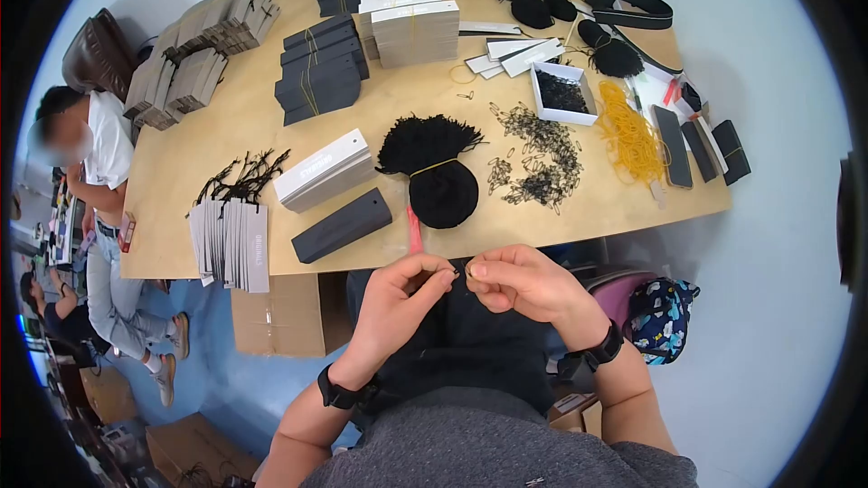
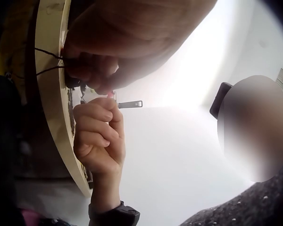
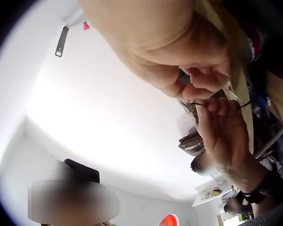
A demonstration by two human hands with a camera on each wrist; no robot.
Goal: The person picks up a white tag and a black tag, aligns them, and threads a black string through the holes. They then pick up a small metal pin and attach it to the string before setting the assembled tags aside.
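Note:
Over the table's front edge the left hand (image 1: pixel 398 303) and right hand (image 1: pixel 529 289) meet, fingertips nearly touching. Between them is a thin black cord (image 3: pixel 196 103), pinched by the left hand (image 3: pixel 226 129); two strands of the cord (image 2: pixel 49 69) stick out beside the left hand (image 2: pixel 137 40) in the left wrist view. The right hand (image 2: pixel 101 132) has thumb and forefinger pinched together, other fingers curled; its hold on the cord is mostly hidden. Beyond the hands lie a tied black cord bundle (image 1: pixel 443 194) and scattered small dark pins (image 1: pixel 542 163).
Grey tags with black cords (image 1: pixel 231 239) hang over the front edge at left. White tags (image 1: pixel 325 172), a dark stack (image 1: pixel 342 224), yellow bands (image 1: pixel 628 131), a white box of pins (image 1: pixel 565 95) and a phone (image 1: pixel 672 146) lie around. Another person (image 1: pixel 108 140) is at far left.

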